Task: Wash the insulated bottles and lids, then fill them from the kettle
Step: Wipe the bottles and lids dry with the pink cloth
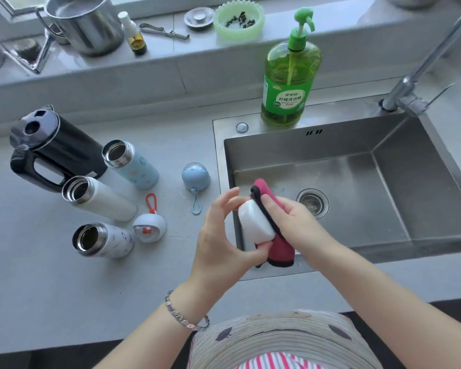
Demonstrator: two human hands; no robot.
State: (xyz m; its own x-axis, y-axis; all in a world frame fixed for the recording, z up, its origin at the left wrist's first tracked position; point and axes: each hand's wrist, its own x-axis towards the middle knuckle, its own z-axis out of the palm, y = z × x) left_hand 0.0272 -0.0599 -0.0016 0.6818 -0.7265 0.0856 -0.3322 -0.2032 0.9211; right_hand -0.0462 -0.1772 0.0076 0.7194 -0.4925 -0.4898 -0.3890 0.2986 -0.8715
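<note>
Over the sink's left rim, my left hand (224, 235) holds a white lid (256, 222) between thumb and fingers. My right hand (296, 219) grips a pink cloth (280, 249) with a dark edge and presses it against that lid. Three open bottles stand on the counter at left: a light-blue bottle (133, 163), a white bottle (99, 198) and a patterned white bottle (104, 239). A black kettle (51, 147) stands behind them. A blue lid (195, 175) and a white lid with a red loop (149, 226) lie on the counter.
The steel sink (357, 169) has its drain (313, 202) at centre and a tap (421, 73) at the back right. A green dish-soap bottle (289, 75) stands on the sink's back rim. A metal pot (83, 22), a small bottle (133, 33) and a green dish (238, 18) sit on the ledge.
</note>
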